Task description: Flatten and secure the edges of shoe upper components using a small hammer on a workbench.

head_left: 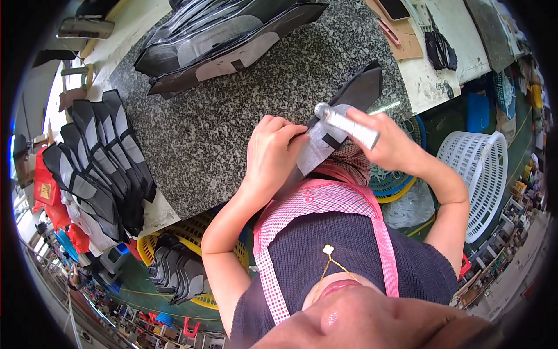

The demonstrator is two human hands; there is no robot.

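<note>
left hand (pixel 272 150) pinching black panel (pixel 314 152) at near edge of speckled slab (pixel 197 139); right hand (pixel 385 141) fingers curled round silver tool (pixel 351 126) over panel. panel stack (pixel 220 42) on slab's far side, panel row (pixel 84 187) left of slab.

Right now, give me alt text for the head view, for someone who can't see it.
A person's right hand grips a silver tool over a black piece that the left hand holds at the near edge of a speckled tabletop. Similar pieces lie in a far stack and a left pile.
</note>
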